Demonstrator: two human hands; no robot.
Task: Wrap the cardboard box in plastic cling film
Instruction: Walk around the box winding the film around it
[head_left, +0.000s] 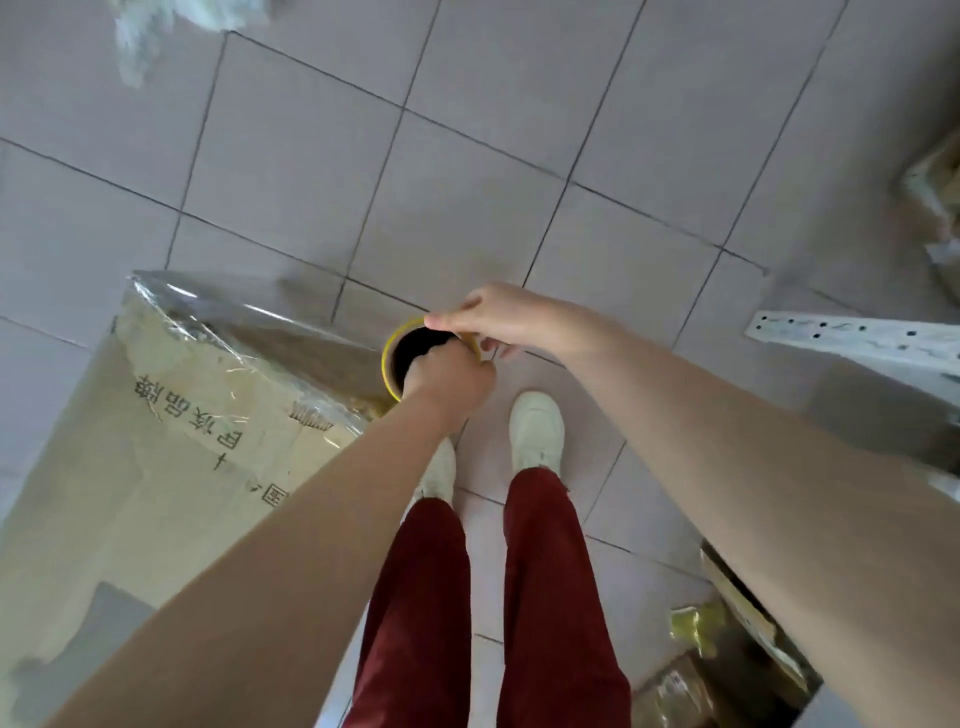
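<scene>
A large cardboard box (156, 457) with black printed characters stands on the tiled floor at the left. Clear cling film (234, 332) stretches over its upper corner and runs to a film roll (395, 358) with a yellow-rimmed cardboard core, held upright beside the box's right corner. My left hand (447, 384) has its fingers inside the core's open top. My right hand (498, 317) pinches the far rim of the same roll from above. Most of the roll is hidden below my hands.
My feet in white shoes (535, 431) and red trousers stand right of the box. A white perforated metal bar (852, 338) lies at the right. Wrapped packages (727, 649) sit at the lower right, crumpled film (140, 41) at the top left.
</scene>
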